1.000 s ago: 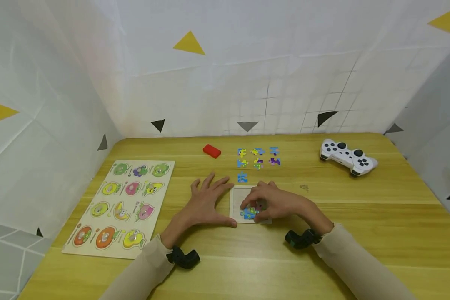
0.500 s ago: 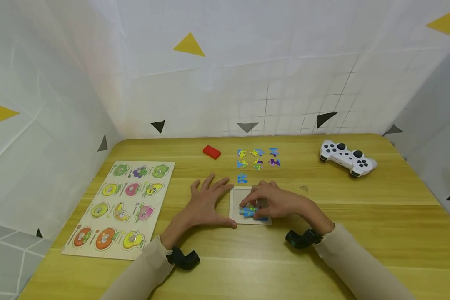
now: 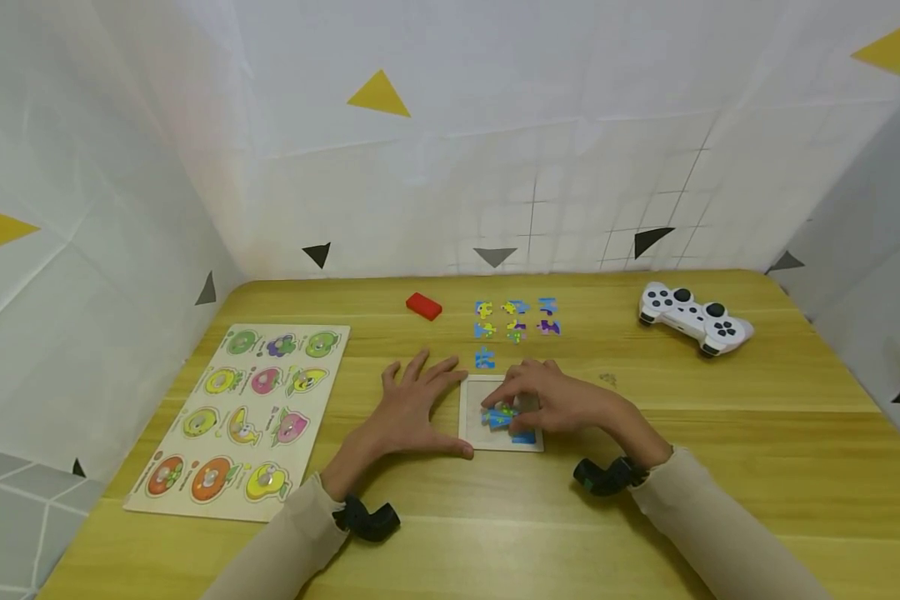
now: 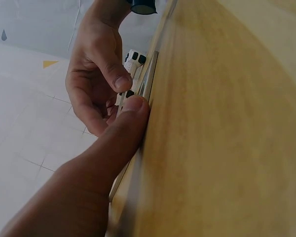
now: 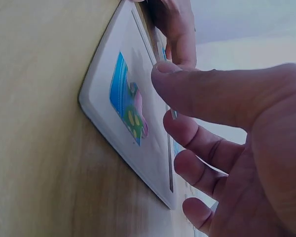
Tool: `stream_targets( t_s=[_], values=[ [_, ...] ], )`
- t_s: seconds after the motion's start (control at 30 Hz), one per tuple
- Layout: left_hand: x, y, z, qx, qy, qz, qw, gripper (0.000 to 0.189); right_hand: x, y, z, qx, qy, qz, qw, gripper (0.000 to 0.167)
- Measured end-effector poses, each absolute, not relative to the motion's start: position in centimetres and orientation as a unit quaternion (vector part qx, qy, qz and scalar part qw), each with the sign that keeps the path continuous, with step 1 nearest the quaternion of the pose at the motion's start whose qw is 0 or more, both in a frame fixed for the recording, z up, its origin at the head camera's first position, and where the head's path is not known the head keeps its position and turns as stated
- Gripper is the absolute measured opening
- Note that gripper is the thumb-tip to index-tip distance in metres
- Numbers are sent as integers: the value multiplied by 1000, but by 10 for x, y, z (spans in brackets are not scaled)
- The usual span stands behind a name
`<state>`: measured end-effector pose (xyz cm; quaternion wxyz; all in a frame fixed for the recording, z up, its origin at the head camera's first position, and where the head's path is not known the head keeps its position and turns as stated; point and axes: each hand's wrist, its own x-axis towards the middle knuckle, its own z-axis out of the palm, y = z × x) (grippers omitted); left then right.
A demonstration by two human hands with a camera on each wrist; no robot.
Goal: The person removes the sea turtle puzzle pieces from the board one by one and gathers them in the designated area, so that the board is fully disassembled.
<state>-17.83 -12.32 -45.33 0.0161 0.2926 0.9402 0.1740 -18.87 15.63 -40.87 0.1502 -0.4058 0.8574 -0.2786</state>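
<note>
My right hand point(image 3: 553, 400) pinches a blue jigsaw piece with yellow-green marks point(image 3: 500, 417) between thumb and forefinger. It holds the piece over a small square puzzle tray point(image 3: 480, 388) with a pale raised rim. Another jigsaw piece point(image 5: 119, 89), blue, green and pink, lies flat inside the tray, near its front right corner; the right hand partly covers it in the head view. My left hand point(image 3: 414, 412) rests with fingers spread at the tray's left side. Its thumb point(image 4: 133, 104) touches the front left corner, and the fingertips reach the back left corner.
Several loose jigsaw pieces point(image 3: 516, 329) lie in rows behind the tray. A red block point(image 3: 423, 306) sits further back. On the left is a wooden fruit puzzle board point(image 3: 328, 375); at the back right stands a white game controller point(image 3: 695, 318).
My right hand has raised and tilted the pinched jigsaw piece slightly, uncovering more of the blue piece in the tray's corner. My left hand stays in place.
</note>
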Motion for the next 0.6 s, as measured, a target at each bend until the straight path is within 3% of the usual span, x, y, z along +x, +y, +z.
stream_targets(
  t_s=[0.6],
  values=[
    [-179, -124, -455, 288, 943, 165, 19, 111, -195, 164, -410, -397, 866, -292, 84, 40]
  ],
)
